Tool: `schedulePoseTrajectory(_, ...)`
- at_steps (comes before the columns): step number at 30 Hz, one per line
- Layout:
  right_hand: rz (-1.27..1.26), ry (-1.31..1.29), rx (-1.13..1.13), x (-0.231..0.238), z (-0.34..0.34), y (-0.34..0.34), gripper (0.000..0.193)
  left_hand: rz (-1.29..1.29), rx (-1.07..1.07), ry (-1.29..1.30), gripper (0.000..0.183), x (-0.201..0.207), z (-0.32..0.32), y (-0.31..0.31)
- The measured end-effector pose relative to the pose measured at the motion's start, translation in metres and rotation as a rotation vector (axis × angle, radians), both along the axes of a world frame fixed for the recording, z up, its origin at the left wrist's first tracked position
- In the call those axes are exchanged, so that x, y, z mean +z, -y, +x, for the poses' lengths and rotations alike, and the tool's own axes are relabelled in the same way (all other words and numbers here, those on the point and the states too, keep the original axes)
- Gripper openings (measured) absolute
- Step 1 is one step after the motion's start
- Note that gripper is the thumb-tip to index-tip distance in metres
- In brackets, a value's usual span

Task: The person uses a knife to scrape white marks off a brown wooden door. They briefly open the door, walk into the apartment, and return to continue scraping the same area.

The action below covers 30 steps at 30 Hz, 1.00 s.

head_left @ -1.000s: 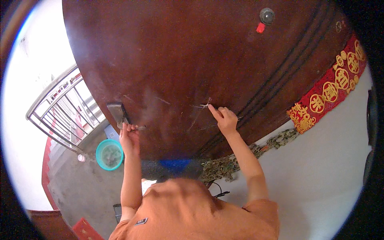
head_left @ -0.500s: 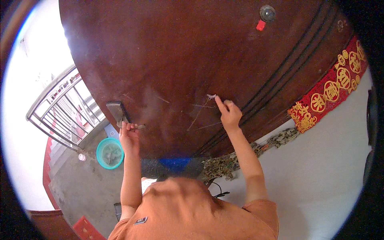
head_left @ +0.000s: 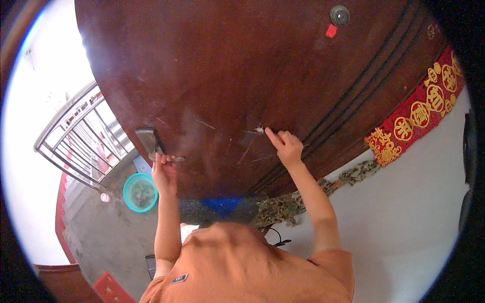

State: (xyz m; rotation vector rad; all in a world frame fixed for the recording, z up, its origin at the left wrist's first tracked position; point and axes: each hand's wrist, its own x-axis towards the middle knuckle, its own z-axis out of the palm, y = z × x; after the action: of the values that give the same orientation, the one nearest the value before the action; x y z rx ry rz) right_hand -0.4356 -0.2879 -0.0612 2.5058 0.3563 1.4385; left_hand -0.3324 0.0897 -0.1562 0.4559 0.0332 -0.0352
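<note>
A dark reddish-brown wooden panel (head_left: 212,60), like a door, stands in front of me with several pale scratches (head_left: 204,123) on it. My right hand (head_left: 288,149) points its index finger at a small white smear (head_left: 259,130) on this surface. Its other fingers are bent, and I see no tool in them. At the left, my left hand (head_left: 164,171) grips what looks like a scraper (head_left: 146,139), with a flat grey face and a dark edge. A thin strip pokes out at the right of that hand; its kind is unclear.
On the left are a metal railing (head_left: 70,136) and a turquoise basin (head_left: 140,193) with cloudy contents on the grey floor. A round metal fitting (head_left: 339,16) with a red tag is high on the panel. A red-and-gold banner (head_left: 414,113) and dried plants (head_left: 280,209) lie to the right.
My right fingertip has slid a little down and left, and the white smear now sits lower on the panel. The left hand keeps its grip, almost unmoved.
</note>
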Motion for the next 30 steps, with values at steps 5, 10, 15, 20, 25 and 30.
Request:
schedulePoseTrajectory(5,0.160,0.118,-0.017,0.007,0.009,0.001,0.048,-0.008,0.016,0.005,0.025,-0.008,0.003,0.000)
schedulePoseTrajectory(10,0.098,-0.005,0.002,-0.022,-0.001,-0.005,0.055,-0.005,0.018,0.017,0.025,0.001,0.000,0.003)
schedulePoseTrajectory(15,0.091,0.027,0.013,-0.036,-0.001,-0.004,0.055,-0.027,0.001,0.026,0.024,-0.001,-0.001,0.003)
schedulePoseTrajectory(20,0.074,0.046,-0.003,-0.034,0.005,-0.004,0.051,-0.009,0.013,0.016,0.026,-0.002,0.002,-0.001)
schedulePoseTrajectory(25,0.511,-0.182,-0.021,-0.046,0.001,-0.006,0.024,-0.002,-0.003,0.000,0.028,-0.001,0.003,0.001)
schedulePoseTrajectory(30,0.567,0.015,0.013,-0.062,0.012,-0.007,0.033,-0.043,-0.003,-0.020,0.017,0.002,0.001,0.001)
